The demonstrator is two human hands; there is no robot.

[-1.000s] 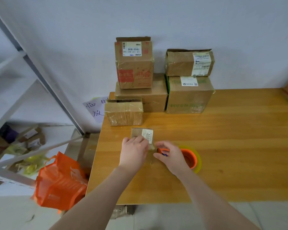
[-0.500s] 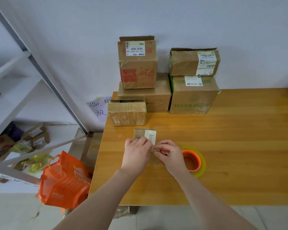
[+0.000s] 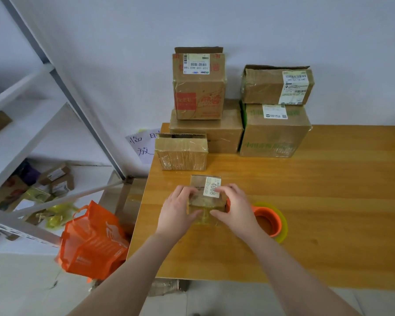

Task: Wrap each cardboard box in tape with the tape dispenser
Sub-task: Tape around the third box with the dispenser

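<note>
Cardboard, taped and labelled, the small box (image 3: 205, 201) sits near the left edge of the bench (image 3: 328, 201), gripped on either side by the left hand (image 3: 178, 212) and right hand (image 3: 235, 208). Just to its right lies the orange tape dispenser (image 3: 270, 221), with open bench top beyond. Stacked boxes (image 3: 275, 131) line the back edge.

Bright, soft and even, from no source in view. Only faint shadows under the hands (image 3: 176, 213) and along the 6 o'clock foot of the boxes (image 3: 274, 131) on the table (image 3: 328, 190). Pale sheen at the table's 9 o'clock edge, with small glints off taped cardboard. Sharp at centre, digits on the box (image 3: 211, 190) legible. Slightly smeared at 7 o'clock, on the orange bag (image 3: 94, 242). Wide-angle bending toward the edges: shelf (image 3: 62, 87) posts slanting at 10 o'clock, forearms stretched at 6 o'clock.
</note>
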